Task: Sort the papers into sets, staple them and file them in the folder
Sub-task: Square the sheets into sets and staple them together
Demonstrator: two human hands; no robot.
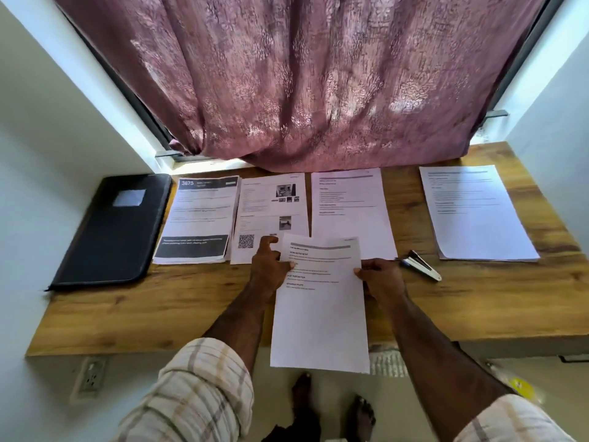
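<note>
Holding a printed sheet (319,314) by its two side edges, the person keeps it above the near middle of the wooden worktop (159,307), its lower end hanging out past the near edge. The left hand (271,263) pinches the sheet's left edge, with the forefinger stretched out over the paper behind it; the right hand (381,277) grips the right edge, thumb on top. Four piles lie in a row along the far side of the worktop: at the left a stack with a dark header and footer band (197,218), just beside it a page with small photos and a QR code (271,212), then a text page (352,212) partly covered by the held sheet, and well apart at the right another text stack (475,212). A stapler (420,264) lies on the worktop just right of the right hand, between the two text piles. A black zipped folder (114,231) lies closed at the far left, touching the dark-banded stack's side. A mauve patterned curtain (302,74) hangs over the far edge.
</note>
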